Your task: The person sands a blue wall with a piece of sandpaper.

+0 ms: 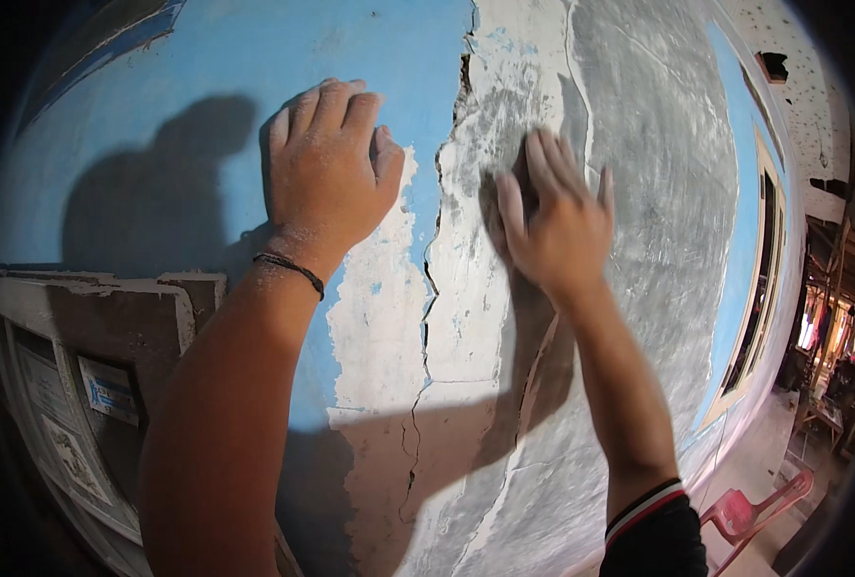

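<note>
My left hand [329,163] is up against the blue painted wall [370,48], its fingers bent and a little apart, with nothing visible in it. Pale dust coats its fingers and wrist, which wears a dark cord bracelet [291,269]. To the right, my right hand [562,216] is spread over the border between a whitish bare strip [379,327] and a grey plastered area [658,192]. Slight blur marks this hand, and its palm side is hidden. A jagged crack [427,317] runs down the wall between both hands.
A framed window or door panel [72,385] stands at lower left, with another framed opening [750,298] at right. A second crack [533,375] descends below my right hand. A red plastic chair [754,505] sits at lower right, near a cluttered area.
</note>
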Action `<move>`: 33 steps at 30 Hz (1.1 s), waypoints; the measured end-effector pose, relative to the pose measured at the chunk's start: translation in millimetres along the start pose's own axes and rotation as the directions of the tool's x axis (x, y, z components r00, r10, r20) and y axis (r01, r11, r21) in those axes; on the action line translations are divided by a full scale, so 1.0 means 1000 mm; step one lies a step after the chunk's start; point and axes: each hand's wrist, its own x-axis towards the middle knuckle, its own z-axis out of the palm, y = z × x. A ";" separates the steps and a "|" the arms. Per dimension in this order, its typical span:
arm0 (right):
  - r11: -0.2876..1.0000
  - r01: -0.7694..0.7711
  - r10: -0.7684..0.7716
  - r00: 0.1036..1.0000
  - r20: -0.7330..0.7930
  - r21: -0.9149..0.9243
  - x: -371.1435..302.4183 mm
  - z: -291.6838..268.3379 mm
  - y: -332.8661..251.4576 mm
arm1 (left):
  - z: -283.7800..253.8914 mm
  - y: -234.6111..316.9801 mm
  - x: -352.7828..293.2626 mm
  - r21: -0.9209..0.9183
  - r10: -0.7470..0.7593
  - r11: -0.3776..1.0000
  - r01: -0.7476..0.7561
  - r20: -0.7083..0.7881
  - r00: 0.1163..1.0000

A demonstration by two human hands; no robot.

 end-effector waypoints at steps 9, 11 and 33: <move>0.992 -0.085 0.091 0.994 -0.056 0.097 0.017 0.012 -0.003 | 0.001 -0.010 0.000 0.037 0.091 0.996 -0.086 -0.140 0.986; 0.998 -0.011 0.018 0.996 -0.091 0.069 -0.001 0.005 -0.004 | 0.001 -0.006 -0.003 0.034 0.012 0.999 -0.012 -0.004 1.000; 0.971 -0.229 0.198 0.930 0.310 0.067 0.075 -0.011 0.005 | 0.003 0.000 0.000 -0.006 0.031 0.999 -0.032 -0.094 0.995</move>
